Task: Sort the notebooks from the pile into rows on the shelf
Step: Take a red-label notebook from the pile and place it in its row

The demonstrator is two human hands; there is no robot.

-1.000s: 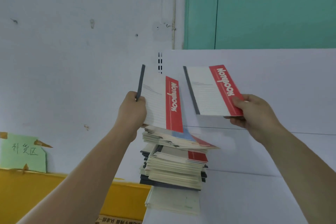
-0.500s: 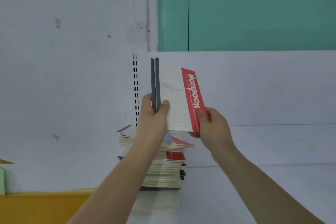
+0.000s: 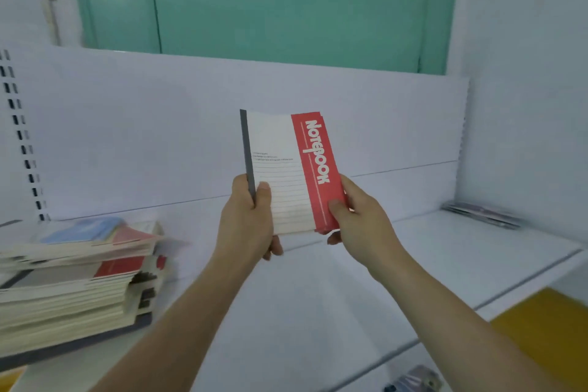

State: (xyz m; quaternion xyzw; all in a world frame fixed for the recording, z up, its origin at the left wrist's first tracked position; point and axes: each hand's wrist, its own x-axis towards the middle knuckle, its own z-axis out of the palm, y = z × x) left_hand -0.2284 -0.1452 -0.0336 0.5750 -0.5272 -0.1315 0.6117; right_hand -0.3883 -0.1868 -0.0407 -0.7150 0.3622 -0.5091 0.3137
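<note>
**Red notebooks held upright over the shelf, not yet set down**

Nearest the camera: 2 bare forearms reach forward. The left hand (image 3: 251, 216) grips the dark spine edge, thumb laid on the lined cover and fingers curled behind. The right hand (image 3: 356, 216) pinches the lower corner of the red band, thumb in front, fingers under and behind.

Between them: the red notebooks (image 3: 286, 169), held upright in the air. A second red edge peeks out behind the top right corner, so this looks like 2 copies squared together; I cannot tell for certain.

Below the grip: bare white shelf (image 3: 318, 312). Down and to the left of the grip sits the pile (image 3: 79, 280), a tall, uneven stack with cream page edges, a red cover midway and a blue one on top. Blurred.

Far right of the grip, at the back of the shelf: a thin stack of dark-edged booklets (image 3: 483, 216) lying flat, possibly the start of a row.

Behind all: white back panel, slotted upright (image 3: 19, 137) at far left, a teal door (image 3: 270, 3) above.

Judgement on the step: the bundle appears in transit from the pile to a row. To do it well, tap the bottom edges level against the shelf, keep both spines on the same side, and release the right-hand pinch only once the covers rest fully on the shelf.

Writing: "NOTEBOOK" in white, running vertically on the red band. The small print above the ruled lines is too fine to read.
</note>
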